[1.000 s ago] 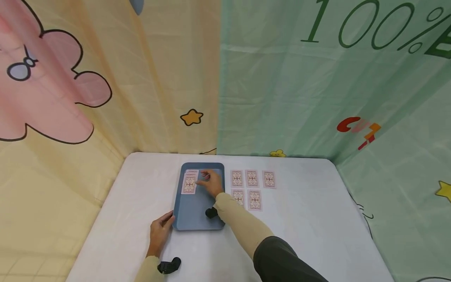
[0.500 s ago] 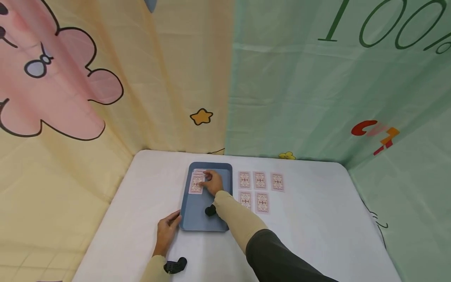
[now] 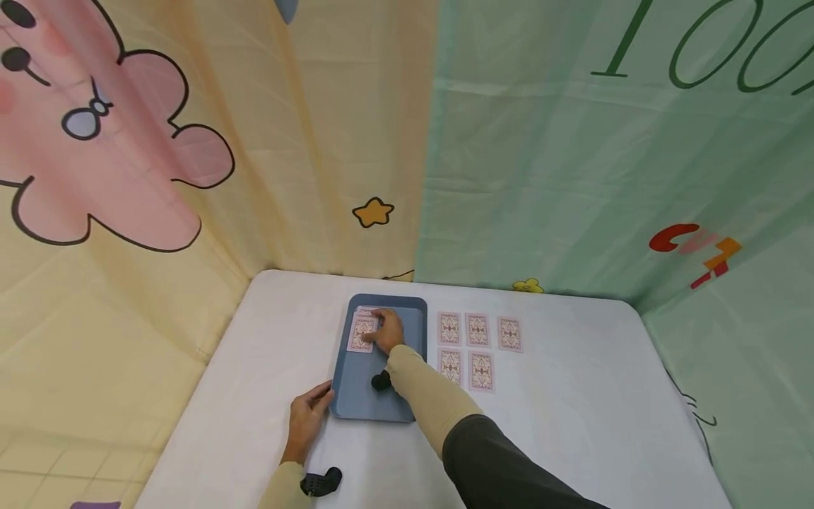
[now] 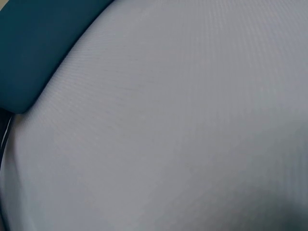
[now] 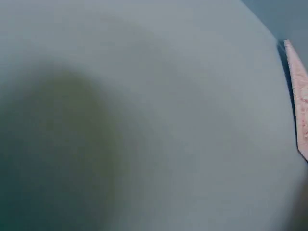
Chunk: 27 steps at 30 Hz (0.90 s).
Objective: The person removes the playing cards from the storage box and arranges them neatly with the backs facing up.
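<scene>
A blue-grey tray (image 3: 356, 396) stands on the white table; its corner also shows in the left wrist view as a dark blue edge (image 4: 33, 53). Two overlapping playing cards (image 3: 361, 338), backs up with a red pattern, lie in its upper left part. My right hand (image 3: 389, 331) reaches over the tray, thumb and finger at the right side of the upper card. In the right wrist view a pink card edge (image 5: 299, 101) shows at the far right. My left hand (image 3: 307, 417) holds the tray's left edge near its lower corner.
Right of the tray several face-down cards lie in two rows, among them the far right card (image 3: 510, 334) and a lower one (image 3: 481, 372). My right sleeve (image 3: 439, 396) crosses the tray's lower right corner. Printed curtains (image 3: 540, 177) hang behind the table.
My right hand has moved left onto the upper card, its thumb now over the card. The left hand stays at the tray's edge. The head view has turned a little left.
</scene>
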Motion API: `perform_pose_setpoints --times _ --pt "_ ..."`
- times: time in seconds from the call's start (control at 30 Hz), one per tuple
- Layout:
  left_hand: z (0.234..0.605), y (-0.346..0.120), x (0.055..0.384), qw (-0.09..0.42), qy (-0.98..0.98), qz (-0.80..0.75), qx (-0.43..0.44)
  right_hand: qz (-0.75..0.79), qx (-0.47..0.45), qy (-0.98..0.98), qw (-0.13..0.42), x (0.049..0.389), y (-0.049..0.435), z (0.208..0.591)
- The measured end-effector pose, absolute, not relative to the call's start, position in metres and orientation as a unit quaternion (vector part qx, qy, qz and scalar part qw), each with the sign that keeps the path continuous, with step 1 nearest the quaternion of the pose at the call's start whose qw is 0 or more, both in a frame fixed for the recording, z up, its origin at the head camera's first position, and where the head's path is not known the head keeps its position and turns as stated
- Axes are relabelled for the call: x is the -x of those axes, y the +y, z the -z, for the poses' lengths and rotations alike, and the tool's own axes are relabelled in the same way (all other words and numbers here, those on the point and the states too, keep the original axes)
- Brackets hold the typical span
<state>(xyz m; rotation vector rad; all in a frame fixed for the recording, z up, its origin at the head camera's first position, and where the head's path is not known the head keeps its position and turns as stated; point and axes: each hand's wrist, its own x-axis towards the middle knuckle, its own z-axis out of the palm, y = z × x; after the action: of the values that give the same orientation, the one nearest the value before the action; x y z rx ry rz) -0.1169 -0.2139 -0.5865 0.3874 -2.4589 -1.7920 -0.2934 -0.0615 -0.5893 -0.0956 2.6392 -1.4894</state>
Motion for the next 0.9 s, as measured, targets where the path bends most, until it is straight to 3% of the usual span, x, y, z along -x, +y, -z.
perform_pose_setpoints --times 0.2,0.5,0.9 --pt "0.564 -0.206 0.112 0.045 -0.801 0.584 -0.126 0.44 0.056 0.895 0.053 0.294 -0.06 0.59" --pt "0.599 -0.212 0.12 0.053 -0.798 0.589 -0.113 0.42 0.059 0.903 0.066 0.295 -0.056 0.588" --pt "0.605 -0.215 0.119 0.065 -0.81 0.57 -0.122 0.492 0.058 0.866 0.068 0.285 -0.051 0.586"
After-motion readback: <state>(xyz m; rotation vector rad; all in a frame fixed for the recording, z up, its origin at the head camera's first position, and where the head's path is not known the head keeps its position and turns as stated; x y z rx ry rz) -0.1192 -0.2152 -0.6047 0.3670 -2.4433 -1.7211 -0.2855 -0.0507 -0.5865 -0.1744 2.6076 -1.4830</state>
